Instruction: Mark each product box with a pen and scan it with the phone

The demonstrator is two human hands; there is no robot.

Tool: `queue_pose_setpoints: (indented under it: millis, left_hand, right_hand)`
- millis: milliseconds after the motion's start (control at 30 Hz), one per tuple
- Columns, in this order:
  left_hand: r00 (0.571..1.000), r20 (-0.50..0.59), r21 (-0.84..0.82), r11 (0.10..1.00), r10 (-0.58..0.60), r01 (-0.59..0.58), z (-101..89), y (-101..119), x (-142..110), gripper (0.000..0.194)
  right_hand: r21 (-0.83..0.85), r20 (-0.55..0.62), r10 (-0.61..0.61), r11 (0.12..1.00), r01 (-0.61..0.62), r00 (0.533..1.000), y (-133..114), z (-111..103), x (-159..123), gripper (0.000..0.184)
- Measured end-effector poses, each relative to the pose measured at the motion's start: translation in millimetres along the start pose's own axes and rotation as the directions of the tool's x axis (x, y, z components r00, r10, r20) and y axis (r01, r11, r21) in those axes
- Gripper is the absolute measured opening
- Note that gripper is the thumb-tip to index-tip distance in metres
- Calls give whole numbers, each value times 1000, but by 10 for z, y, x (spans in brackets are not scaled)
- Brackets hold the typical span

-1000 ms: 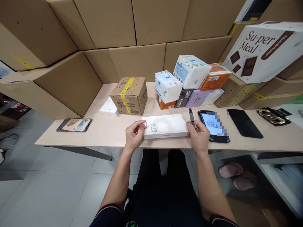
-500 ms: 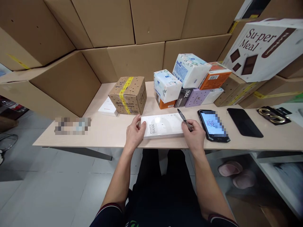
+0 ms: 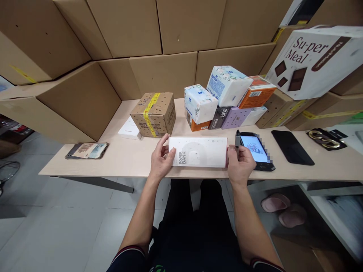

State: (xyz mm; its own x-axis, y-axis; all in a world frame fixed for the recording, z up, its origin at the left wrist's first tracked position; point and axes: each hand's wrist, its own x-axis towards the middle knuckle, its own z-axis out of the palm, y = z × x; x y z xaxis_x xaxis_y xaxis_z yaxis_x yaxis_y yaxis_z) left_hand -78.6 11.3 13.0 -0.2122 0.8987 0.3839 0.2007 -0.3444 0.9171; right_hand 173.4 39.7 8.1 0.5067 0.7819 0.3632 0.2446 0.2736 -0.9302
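A white power bank box (image 3: 198, 152) is tilted up off the table edge, its printed face turned toward me. My left hand (image 3: 159, 160) grips its left end with curled fingers. My right hand (image 3: 239, 166) grips its right end and also holds a dark marker pen (image 3: 237, 139) that sticks up from the fingers. A lit phone (image 3: 256, 150) lies on the table just right of my right hand.
A taped small carton (image 3: 154, 114) and a flat white box (image 3: 129, 129) stand behind left. Stacked tissue packs and small boxes (image 3: 224, 97) sit behind the box. A second black phone (image 3: 292, 142), metal rings (image 3: 323, 139), and a phone case (image 3: 86, 150) lie on the table (image 3: 127, 160). Large cartons wall the back.
The power bank box went from lying flat on the table to being lifted and tilted toward me. My right hand shifted from its top to its right end, and the pen now points up.
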Motion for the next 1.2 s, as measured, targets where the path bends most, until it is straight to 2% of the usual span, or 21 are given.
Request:
queue_pose_setpoints:
  millis: [200,400,567,700,800,867,967,1000,1033,1133,1200]
  left_hand:
    - [965,4,124,958,261,-259,-22,-71,-9,59]
    - [910,43,290,867,412,-406,-47,-25,-30,49]
    - [872,64,293,826,484,-481,-69,3,-33,37]
    - [852,50,311,802,522,-510,-77,36,-25,30]
    - [852,56,319,799,520,-509,-74,47,-16,29]
    - [855,59,306,805,516,-507,-69,41,-10,29]
    - [858,67,261,821,510,-508,-64,25,-5,29]
    - [858,69,250,824,509,-509,-63,22,-5,29]
    - [858,69,244,825,509,-509,-63,21,-5,30]
    - [854,69,244,821,516,-516,-65,32,-4,31]
    - [847,70,246,814,527,-526,-65,45,-3,32]
  right_hand:
    - [73,-34,-21,997,23,999,71,-15,-19,36]
    - [147,-52,-47,988,55,998,102,-19,-10,35]
    - [282,4,-84,956,79,996,41,-33,2,31]
    - [301,37,-171,941,152,985,-106,-147,21,48]
    - [365,26,-189,916,166,982,-286,-297,80,31]
    - [485,157,-186,870,88,970,-422,-383,129,30]
    - [602,397,-272,798,-25,877,-619,-413,168,58]
    - [607,413,-299,795,-16,860,-679,-388,167,57]
    - [607,395,-314,795,11,864,-736,-348,161,48]
    - [593,307,-312,801,76,899,-877,-179,140,11]
    - [570,320,-303,818,73,898,-935,-69,144,20]
